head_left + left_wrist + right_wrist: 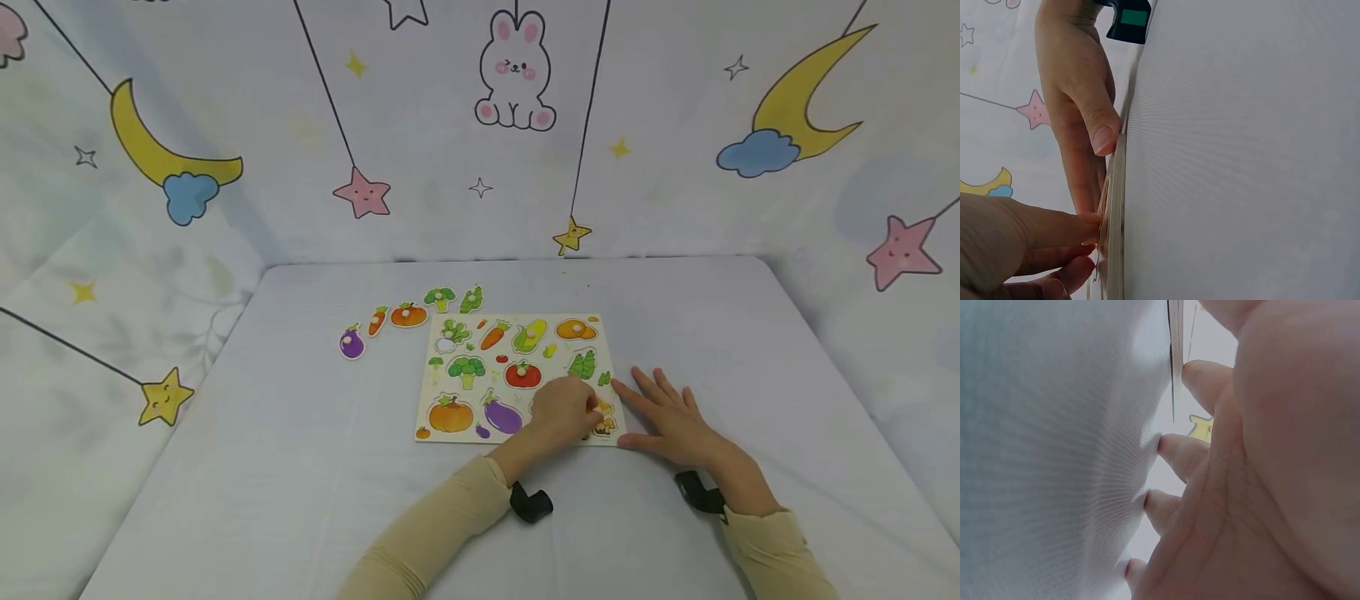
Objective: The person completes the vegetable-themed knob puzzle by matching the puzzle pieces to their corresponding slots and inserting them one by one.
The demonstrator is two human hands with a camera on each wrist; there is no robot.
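Observation:
A pale puzzle board (480, 437) with vegetable pictures lies flat on the table. My left hand (562, 410) reaches over its lower right part, thumb and fingers pinching at a mushroom piece (604, 427) that they partly cover. In the left wrist view, the fingertips (1090, 228) meet close against the board's face. My right hand (678, 425) is spread flat at the board's right edge; its thumb and index finger touch that edge, and the other fingers rest on the cloth. A tomato (522, 375) and a purple eggplant picture (502, 414) show on the board.
Loose vegetable pieces lie beyond the board's upper left: an eggplant (351, 342), a carrot (377, 321), a pumpkin (408, 314), a broccoli (439, 299) and a green piece (472, 299). White cloth (262, 467) covers the table, with a patterned backdrop (435, 125) behind.

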